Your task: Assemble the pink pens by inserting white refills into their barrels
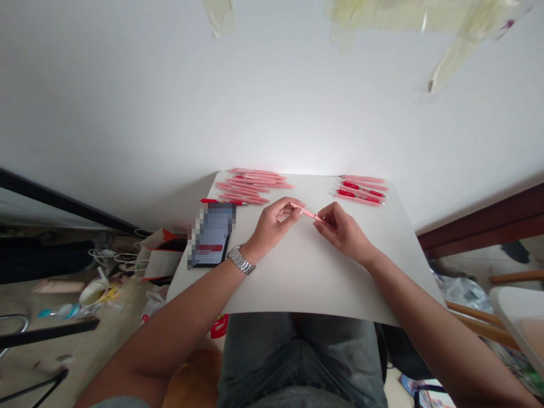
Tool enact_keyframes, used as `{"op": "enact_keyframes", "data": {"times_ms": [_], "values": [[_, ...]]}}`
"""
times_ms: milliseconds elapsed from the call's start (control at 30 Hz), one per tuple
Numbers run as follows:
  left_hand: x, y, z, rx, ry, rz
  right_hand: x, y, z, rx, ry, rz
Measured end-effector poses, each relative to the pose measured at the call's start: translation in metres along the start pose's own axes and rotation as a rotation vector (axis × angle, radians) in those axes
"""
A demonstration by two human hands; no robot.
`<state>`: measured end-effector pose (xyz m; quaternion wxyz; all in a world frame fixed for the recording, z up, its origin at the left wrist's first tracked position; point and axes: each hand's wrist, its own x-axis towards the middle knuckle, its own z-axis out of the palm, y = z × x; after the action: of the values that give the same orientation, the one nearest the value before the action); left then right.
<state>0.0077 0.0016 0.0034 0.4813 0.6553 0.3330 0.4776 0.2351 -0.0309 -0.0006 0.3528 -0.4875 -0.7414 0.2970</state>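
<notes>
Over the middle of the white table, a pink pen is held between both hands. My left hand pinches its left end, while my right hand grips the other end, which is partly hidden by the fingers. Beyond my left hand lies a loose pile of pink pens. A red pen rests at the near side of that pile. Past my right hand, a smaller group holds pink pens and red pens with silvery tips.
A phone with a blurred screen lies on the table's left side. The white table meets a wall at the back. Bags, a bottle and a cup sit low on the left. A white chair stands at right.
</notes>
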Motion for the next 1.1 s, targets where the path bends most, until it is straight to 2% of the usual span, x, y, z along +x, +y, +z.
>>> {"op": "enact_keyframes", "data": {"times_ms": [367, 567, 800, 1100], "values": [[-0.0007, 0.0031, 0.0015, -0.039, -0.008, -0.024, -0.0004, -0.0015, -0.0002, -0.057, 0.027, -0.023], [-0.0007, 0.0082, 0.0032, -0.056, -0.018, -0.024, 0.0018, -0.003, 0.0012, -0.065, 0.086, -0.062], [-0.0006, 0.0051, 0.0012, -0.084, -0.002, -0.044, 0.0027, -0.0019, 0.002, 0.104, 0.063, 0.054], [-0.0008, 0.0015, 0.0027, -0.247, -0.009, -0.105, 0.0015, -0.002, 0.0034, 0.158, 0.089, 0.126]]}}
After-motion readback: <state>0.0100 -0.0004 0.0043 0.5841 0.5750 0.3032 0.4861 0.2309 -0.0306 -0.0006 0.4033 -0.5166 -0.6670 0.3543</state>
